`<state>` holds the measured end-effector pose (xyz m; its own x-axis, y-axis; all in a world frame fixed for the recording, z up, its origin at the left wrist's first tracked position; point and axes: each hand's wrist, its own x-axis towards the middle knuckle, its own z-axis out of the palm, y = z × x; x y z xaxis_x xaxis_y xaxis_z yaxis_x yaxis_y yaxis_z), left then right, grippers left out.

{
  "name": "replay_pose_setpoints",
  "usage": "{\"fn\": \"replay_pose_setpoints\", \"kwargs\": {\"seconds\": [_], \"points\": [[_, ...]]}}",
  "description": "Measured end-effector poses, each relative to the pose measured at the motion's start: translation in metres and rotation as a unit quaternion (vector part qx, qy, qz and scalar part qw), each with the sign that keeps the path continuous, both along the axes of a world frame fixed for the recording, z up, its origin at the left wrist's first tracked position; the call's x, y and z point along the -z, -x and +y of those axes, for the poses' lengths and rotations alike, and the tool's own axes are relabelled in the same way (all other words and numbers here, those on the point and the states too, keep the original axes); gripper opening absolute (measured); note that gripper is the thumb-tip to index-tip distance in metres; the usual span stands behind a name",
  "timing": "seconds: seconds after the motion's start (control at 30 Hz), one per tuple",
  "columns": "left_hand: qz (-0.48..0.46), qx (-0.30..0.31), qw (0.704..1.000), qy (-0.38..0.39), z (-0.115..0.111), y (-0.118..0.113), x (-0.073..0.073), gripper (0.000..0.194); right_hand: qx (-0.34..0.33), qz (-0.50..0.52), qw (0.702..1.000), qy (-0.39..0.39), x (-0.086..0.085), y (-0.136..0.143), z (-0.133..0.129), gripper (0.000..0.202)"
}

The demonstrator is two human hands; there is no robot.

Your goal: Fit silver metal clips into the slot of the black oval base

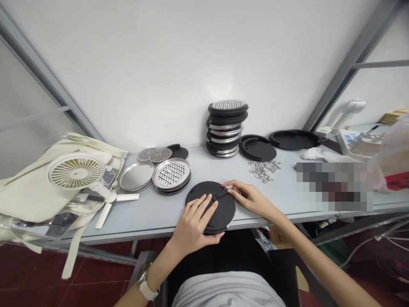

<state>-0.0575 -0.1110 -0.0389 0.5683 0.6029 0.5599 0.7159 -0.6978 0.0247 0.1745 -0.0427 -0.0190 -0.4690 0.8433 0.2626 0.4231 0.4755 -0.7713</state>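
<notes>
On the left of the grey bench (121, 216), a white plastic fan (76, 171) stands near a round, shiny metal plate (136, 175), with a silver grater disc full of raised holes (171, 174) just beside it. Right of these, at the front edge, the left hand (193, 226) lies over the near left part of a black, round plastic disc (226, 213), fingers spread across its top and thumb by its near rim. The disc lies flat and, being round, has no long axis; a thin dark line on it runs from near the middle toward the far right rim. There, the right hand (252, 199) pinches a small, bent piece of silver wire (228, 187) between thumb and forefinger. The disc lies left of this hand and nearer the wearer; the left hand covers more of it. The wire seems to point leftward across the rim, its long axis partly hidden by fingers. Farther right and back is a loose pile of silver wire hooks (264, 170).
</notes>
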Motion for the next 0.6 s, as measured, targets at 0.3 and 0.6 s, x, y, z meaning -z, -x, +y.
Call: {"fn": "replay_pose_setpoints", "kwargs": {"seconds": [0.3,0.6], "points": [[0.0,-0.001,1.0,0.003,0.0014,0.0,0.0004,0.062,0.009,0.005,1.0,0.002,0.0044,-0.0009,0.0018,0.029],[0.0,-0.001,1.0,0.001,0.0002,-0.0004,-0.0011,0.065,0.046,0.061,0.997,-0.026,0.0063,-0.0014,0.0028,0.019]]}}
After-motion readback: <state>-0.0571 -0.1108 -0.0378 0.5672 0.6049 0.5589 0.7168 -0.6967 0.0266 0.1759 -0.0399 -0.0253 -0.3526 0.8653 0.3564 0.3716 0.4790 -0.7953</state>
